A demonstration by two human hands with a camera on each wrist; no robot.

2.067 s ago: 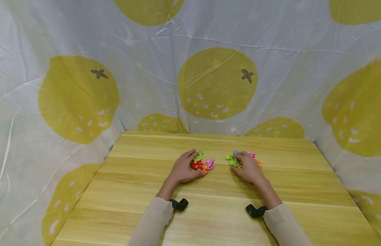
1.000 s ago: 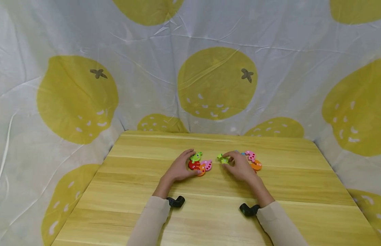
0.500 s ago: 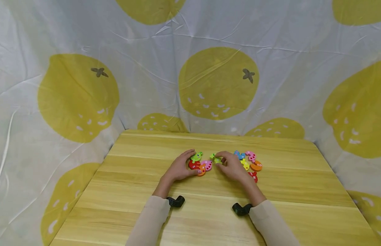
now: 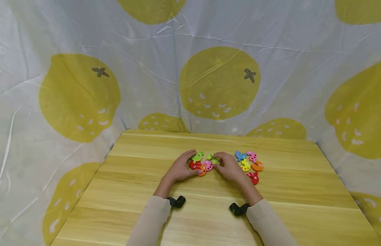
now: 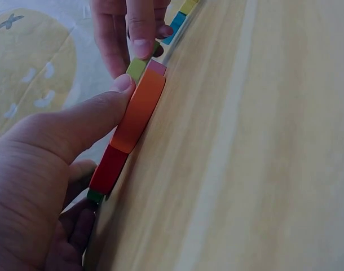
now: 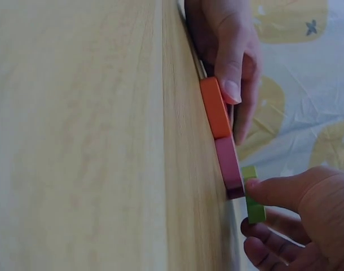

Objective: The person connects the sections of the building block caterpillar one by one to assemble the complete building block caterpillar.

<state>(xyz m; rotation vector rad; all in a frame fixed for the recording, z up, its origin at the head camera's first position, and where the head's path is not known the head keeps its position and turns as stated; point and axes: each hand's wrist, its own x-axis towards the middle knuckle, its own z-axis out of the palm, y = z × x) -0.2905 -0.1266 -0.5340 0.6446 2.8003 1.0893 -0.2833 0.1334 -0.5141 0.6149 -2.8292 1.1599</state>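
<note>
Both hands were over the far half of the wooden table (image 4: 141, 171), with a strip of wood between the pieces and the back edge. The side edges were well away, so there was lots of room to slide left or right. A wide stretch of wood lay on the near side too, under the arms. The gap between the hands was small, and puzzle pieces filled most of it.

The left hand (image 4: 179, 167) made a wide curve round a bunch of joined pieces. Its fingers were by the green face piece (image 4: 198, 156), and its thumb was on the orange piece (image 4: 202, 170). The red piece (image 4: 194, 165) sat between those two, and the joined pink piece (image 4: 208, 165) was right of the orange one. The right hand (image 4: 228, 165) was nearly closed, pinching the small green piece (image 6: 257, 212) just beside the pink one. I could not tell if they touched.

Near the right hand lay more pieces: blue piece (image 4: 239, 156), loose pink piece (image 4: 252, 156), yellow piece (image 4: 245, 165), number 10 piece (image 4: 257, 166) and striped red piece (image 4: 254, 178).

The table was yellowish, with long wood stripes. Behind it and at both sides hung a wrinkly pale cloth (image 4: 147, 78) with big yellow fruit (image 4: 219, 83)
</note>
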